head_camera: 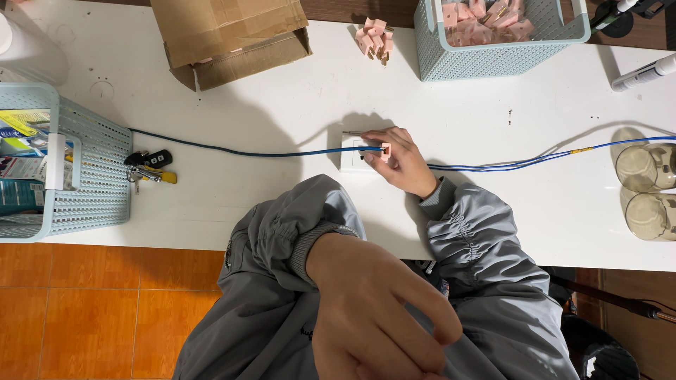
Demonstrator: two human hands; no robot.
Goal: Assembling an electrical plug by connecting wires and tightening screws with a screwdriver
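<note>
Centrally, pink connector pinched in right hand fingers, blue cable leftward

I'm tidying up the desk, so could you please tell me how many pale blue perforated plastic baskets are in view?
2: one pale blue perforated plastic basket at the table's left edge, another at the top, holding pink pieces. More may lie outside the frame.

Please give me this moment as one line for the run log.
right hand: pinching pink connector on blue cable | left hand: raised near camera, empty | surface: white table

table: smooth matt white | cable: blue plastic | box: rough cardboard
</note>
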